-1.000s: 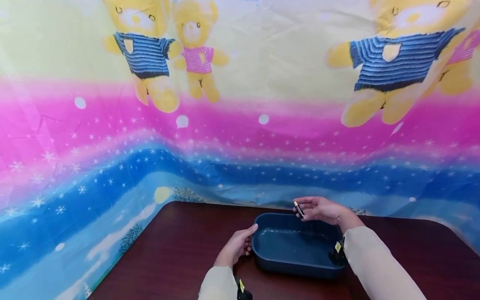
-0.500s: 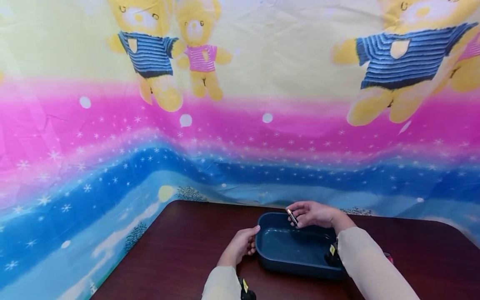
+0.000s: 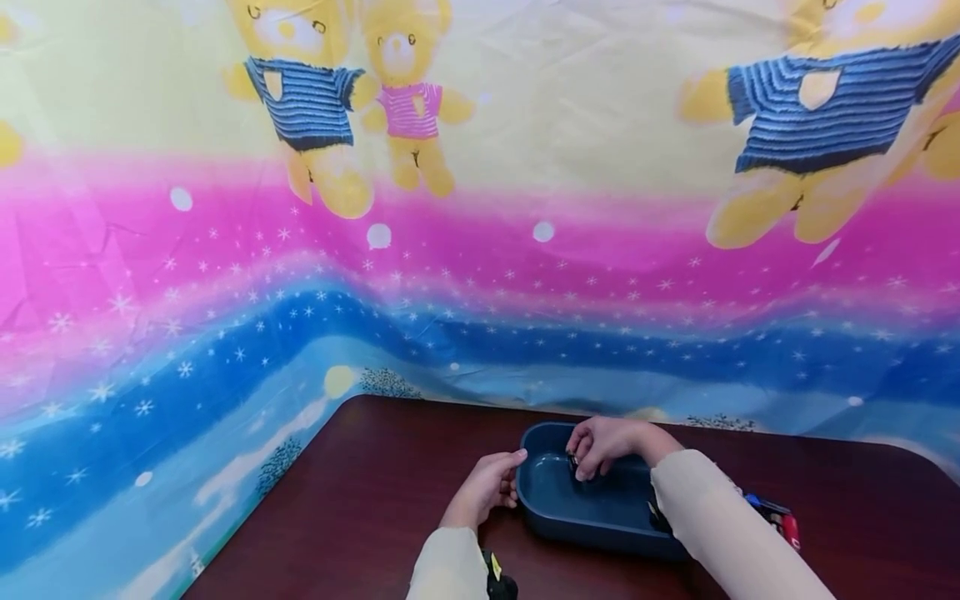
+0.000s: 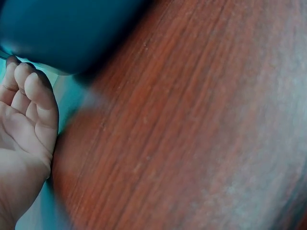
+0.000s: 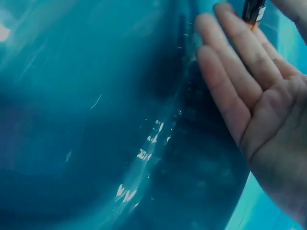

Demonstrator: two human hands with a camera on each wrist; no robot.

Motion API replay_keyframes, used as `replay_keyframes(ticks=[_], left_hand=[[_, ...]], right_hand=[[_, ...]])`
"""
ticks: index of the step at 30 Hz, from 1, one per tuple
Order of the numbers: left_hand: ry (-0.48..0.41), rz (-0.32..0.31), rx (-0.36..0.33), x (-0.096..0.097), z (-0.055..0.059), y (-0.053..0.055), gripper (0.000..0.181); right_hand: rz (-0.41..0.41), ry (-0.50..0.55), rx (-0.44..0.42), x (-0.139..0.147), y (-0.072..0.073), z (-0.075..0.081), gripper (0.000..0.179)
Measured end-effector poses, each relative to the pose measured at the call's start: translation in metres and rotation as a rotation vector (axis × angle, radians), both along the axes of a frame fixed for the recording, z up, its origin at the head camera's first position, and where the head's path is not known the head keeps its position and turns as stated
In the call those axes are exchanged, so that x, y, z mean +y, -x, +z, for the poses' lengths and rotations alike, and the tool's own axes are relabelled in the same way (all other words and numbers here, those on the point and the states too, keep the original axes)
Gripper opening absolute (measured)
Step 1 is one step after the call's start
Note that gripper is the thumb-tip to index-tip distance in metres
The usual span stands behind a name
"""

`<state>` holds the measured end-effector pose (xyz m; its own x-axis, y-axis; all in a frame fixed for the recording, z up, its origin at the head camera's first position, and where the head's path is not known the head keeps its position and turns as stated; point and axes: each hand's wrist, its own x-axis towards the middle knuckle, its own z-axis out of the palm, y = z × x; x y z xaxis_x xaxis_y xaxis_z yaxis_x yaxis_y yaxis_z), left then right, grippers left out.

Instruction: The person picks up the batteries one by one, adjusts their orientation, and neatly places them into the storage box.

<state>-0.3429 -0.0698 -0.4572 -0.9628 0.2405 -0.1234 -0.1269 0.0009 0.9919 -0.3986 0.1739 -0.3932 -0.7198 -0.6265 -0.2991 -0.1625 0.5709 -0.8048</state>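
A dark blue rectangular basin (image 3: 600, 537) with rounded corners stands on the table. My left hand (image 3: 486, 485) grips its left end, thumb at the rim and fingers against the outer wall. In the left wrist view, the curled fingers of that hand (image 4: 29, 105) lie beside the blue wall. My right hand (image 3: 603, 446) reaches down inside the basin, pinching a small black battery (image 3: 573, 461). The right wrist view shows the battery (image 5: 254, 10), black with a copper-coloured end, between thumb and fingers, above the shiny basin interior.
Several small red, blue and dark items (image 3: 780, 518) lie on the table right of the basin, partly behind the right sleeve (image 3: 723, 517). The dark brown wooden table (image 3: 375, 500) meets a hanging cloth (image 3: 480, 250) printed with bears at its back edge.
My right hand has moved left and lowered into the basin with the battery. The left hand keeps its grip on the basin. More of the items at the right now show past the sleeve.
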Motion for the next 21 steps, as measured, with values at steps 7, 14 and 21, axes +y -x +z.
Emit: replay_keyframes(ticks=[7,14,21], left_hand=[[-0.024,0.034,-0.01,-0.003,0.0,0.001,0.032],[-0.025,0.039,-0.003,-0.004,0.0,0.003,0.034],[-0.021,0.03,-0.005,-0.002,-0.002,-0.001,0.034]], right_hand=[[0.044,-0.088,0.073,-0.02,0.002,-0.005,0.04],[0.077,-0.097,0.1,-0.037,0.008,-0.017,0.04],[0.078,-0.089,0.138,-0.047,0.007,-0.031,0.04]])
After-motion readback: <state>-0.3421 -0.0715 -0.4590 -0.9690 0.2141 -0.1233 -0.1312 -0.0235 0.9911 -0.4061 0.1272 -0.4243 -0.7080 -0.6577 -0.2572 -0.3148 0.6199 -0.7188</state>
